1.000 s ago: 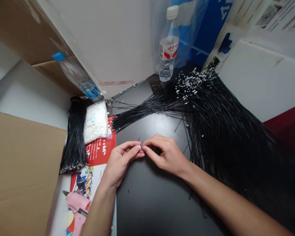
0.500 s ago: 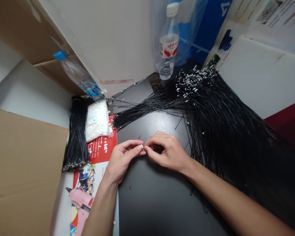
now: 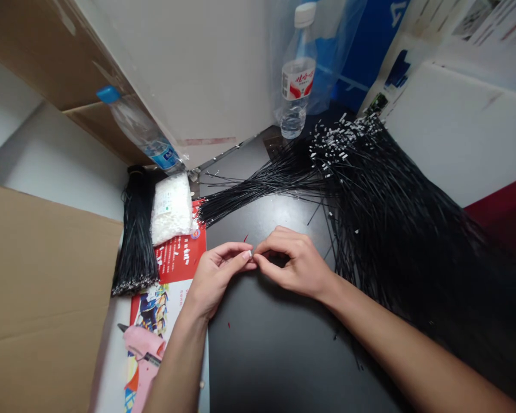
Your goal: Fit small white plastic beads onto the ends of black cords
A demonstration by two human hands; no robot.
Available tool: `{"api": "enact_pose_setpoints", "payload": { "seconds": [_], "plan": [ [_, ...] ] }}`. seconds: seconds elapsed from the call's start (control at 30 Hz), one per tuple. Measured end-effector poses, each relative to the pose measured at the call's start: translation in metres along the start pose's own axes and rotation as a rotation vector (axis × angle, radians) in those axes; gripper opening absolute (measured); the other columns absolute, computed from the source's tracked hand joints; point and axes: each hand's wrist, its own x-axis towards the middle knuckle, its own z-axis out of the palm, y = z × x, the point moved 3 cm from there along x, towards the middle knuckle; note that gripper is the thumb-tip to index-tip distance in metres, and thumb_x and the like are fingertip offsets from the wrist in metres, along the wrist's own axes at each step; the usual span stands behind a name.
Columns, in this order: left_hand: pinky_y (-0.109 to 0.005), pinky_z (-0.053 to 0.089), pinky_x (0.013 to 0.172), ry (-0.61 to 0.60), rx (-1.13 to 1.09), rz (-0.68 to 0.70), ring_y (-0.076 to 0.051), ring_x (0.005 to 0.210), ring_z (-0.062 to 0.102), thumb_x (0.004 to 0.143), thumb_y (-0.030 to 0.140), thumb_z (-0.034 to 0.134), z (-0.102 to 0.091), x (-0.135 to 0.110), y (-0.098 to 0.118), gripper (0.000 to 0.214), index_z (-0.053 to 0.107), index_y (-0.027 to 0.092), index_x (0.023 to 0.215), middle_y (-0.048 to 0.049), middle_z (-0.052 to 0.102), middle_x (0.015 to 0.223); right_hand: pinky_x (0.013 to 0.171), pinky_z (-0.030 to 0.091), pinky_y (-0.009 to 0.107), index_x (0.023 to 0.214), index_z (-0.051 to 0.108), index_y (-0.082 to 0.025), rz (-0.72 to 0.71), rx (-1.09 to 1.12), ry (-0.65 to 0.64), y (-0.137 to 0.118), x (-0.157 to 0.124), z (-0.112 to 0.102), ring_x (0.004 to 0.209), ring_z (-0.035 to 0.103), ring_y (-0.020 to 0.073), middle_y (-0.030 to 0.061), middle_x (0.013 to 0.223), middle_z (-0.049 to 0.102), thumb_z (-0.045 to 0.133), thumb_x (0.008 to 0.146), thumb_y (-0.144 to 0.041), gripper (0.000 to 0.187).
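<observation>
Over the dark table top (image 3: 258, 355), my left hand (image 3: 215, 275) pinches a small white plastic connector (image 3: 250, 254) between thumb and forefinger. My right hand (image 3: 298, 263) meets it fingertip to fingertip, thumb and forefinger pressed together. Whatever is in that pinch is too small to make out. A thin red sliver (image 3: 245, 238) shows just beyond my left fingertips. Behind both hands runs a bundle of black wires (image 3: 249, 192) with bare metal ends at its left. It reaches a large heap of black wires (image 3: 382, 212), whose far ends carry many small white connectors (image 3: 344, 137).
At left are a bag of white connectors (image 3: 172, 209), another black wire bundle (image 3: 135, 235), a red printed sheet (image 3: 178, 261) and a pink glue gun (image 3: 144, 344). Plastic bottles (image 3: 298, 86) stand at the back. A cardboard box (image 3: 43, 287) borders the left side.
The view has shifted very slightly. Both hands keep nearly the same pinch, with the white connector still in my left fingers.
</observation>
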Motion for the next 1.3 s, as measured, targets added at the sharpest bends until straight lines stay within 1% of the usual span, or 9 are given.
{"api": "enact_pose_setpoints", "payload": {
  "seconds": [0.17, 0.37, 0.47, 0.67, 0.83, 0.93, 1.03, 1.1, 1.3],
  "plan": [
    [-0.02, 0.057, 0.075, -0.017, 0.028, 0.015, -0.013, 0.072, 0.073, 0.069, 0.03, 0.086, 0.001, 0.0, 0.0, 0.024, 0.077, 0.016, 0.087, -0.0048, 0.078, 0.079, 0.068, 0.042, 0.026, 0.077, 0.071, -0.017, 0.001, -0.007, -0.029, 0.003, -0.001, 0.001, 0.064, 0.053, 0.0126, 0.0006, 0.067, 0.067, 0.062, 0.084, -0.014, 0.012],
    [-0.023, 0.057, 0.072, 0.01, 0.186, 0.108, -0.014, 0.068, 0.071, 0.068, 0.034, 0.086, 0.007, -0.002, 0.005, 0.026, 0.077, 0.015, 0.084, -0.0043, 0.076, 0.073, 0.065, 0.039, 0.027, 0.073, 0.068, -0.017, 0.044, -0.012, -0.086, 0.006, -0.001, 0.0, 0.063, 0.05, 0.0131, -0.0002, 0.062, 0.061, 0.062, 0.081, -0.015, 0.011],
    [-0.024, 0.057, 0.071, 0.002, 0.223, 0.144, -0.015, 0.068, 0.07, 0.069, 0.033, 0.085, 0.009, -0.003, 0.007, 0.025, 0.076, 0.016, 0.083, -0.004, 0.076, 0.073, 0.066, 0.039, 0.026, 0.072, 0.068, -0.017, 0.08, 0.006, -0.106, 0.005, 0.0, -0.002, 0.064, 0.05, 0.0127, -0.0005, 0.062, 0.062, 0.064, 0.08, -0.015, 0.01],
    [-0.027, 0.058, 0.07, 0.001, 0.251, 0.152, -0.017, 0.068, 0.071, 0.07, 0.036, 0.084, 0.009, -0.003, 0.007, 0.026, 0.077, 0.015, 0.085, -0.0052, 0.076, 0.076, 0.069, 0.04, 0.026, 0.071, 0.068, -0.017, 0.134, 0.057, -0.126, 0.005, 0.002, -0.004, 0.063, 0.053, 0.0111, -0.0021, 0.063, 0.063, 0.066, 0.079, -0.012, 0.01],
    [-0.025, 0.057, 0.071, 0.03, 0.28, 0.168, -0.016, 0.069, 0.07, 0.07, 0.034, 0.083, 0.011, -0.004, 0.006, 0.022, 0.078, 0.016, 0.083, -0.0049, 0.077, 0.076, 0.067, 0.04, 0.025, 0.069, 0.067, -0.017, 0.182, 0.049, -0.138, 0.005, 0.002, -0.004, 0.064, 0.053, 0.0113, -0.0016, 0.063, 0.063, 0.068, 0.077, -0.011, 0.01],
    [-0.025, 0.056, 0.071, 0.073, 0.303, 0.187, -0.017, 0.071, 0.071, 0.071, 0.031, 0.083, 0.013, -0.004, 0.005, 0.02, 0.078, 0.016, 0.084, -0.0053, 0.077, 0.08, 0.065, 0.039, 0.025, 0.068, 0.066, -0.017, 0.208, 0.032, -0.118, 0.006, 0.001, -0.001, 0.065, 0.052, 0.0122, -0.0009, 0.063, 0.063, 0.067, 0.078, -0.012, 0.011],
    [-0.025, 0.056, 0.071, 0.119, 0.303, 0.217, -0.018, 0.074, 0.071, 0.072, 0.03, 0.082, 0.013, -0.005, 0.003, 0.019, 0.078, 0.016, 0.085, -0.0062, 0.077, 0.085, 0.065, 0.039, 0.025, 0.071, 0.065, -0.017, 0.19, -0.01, -0.072, 0.006, -0.001, 0.003, 0.067, 0.052, 0.0133, -0.0004, 0.064, 0.062, 0.064, 0.08, -0.014, 0.01],
    [-0.025, 0.056, 0.073, 0.127, 0.306, 0.228, -0.018, 0.076, 0.071, 0.073, 0.03, 0.081, 0.014, -0.004, 0.002, 0.019, 0.077, 0.016, 0.086, -0.0064, 0.077, 0.086, 0.066, 0.039, 0.025, 0.073, 0.065, -0.018, 0.173, -0.034, -0.056, 0.006, -0.003, 0.004, 0.068, 0.052, 0.0139, 0.0, 0.065, 0.063, 0.062, 0.082, -0.015, 0.009],
    [-0.027, 0.056, 0.075, 0.161, 0.273, 0.243, -0.017, 0.073, 0.07, 0.07, 0.032, 0.082, 0.014, -0.003, 0.002, 0.022, 0.076, 0.015, 0.083, -0.0049, 0.076, 0.079, 0.067, 0.04, 0.027, 0.076, 0.065, -0.018, 0.141, -0.118, -0.054, 0.005, -0.005, 0.006, 0.07, 0.054, 0.0149, 0.0023, 0.071, 0.068, 0.059, 0.088, -0.021, 0.014]
  ]
}}
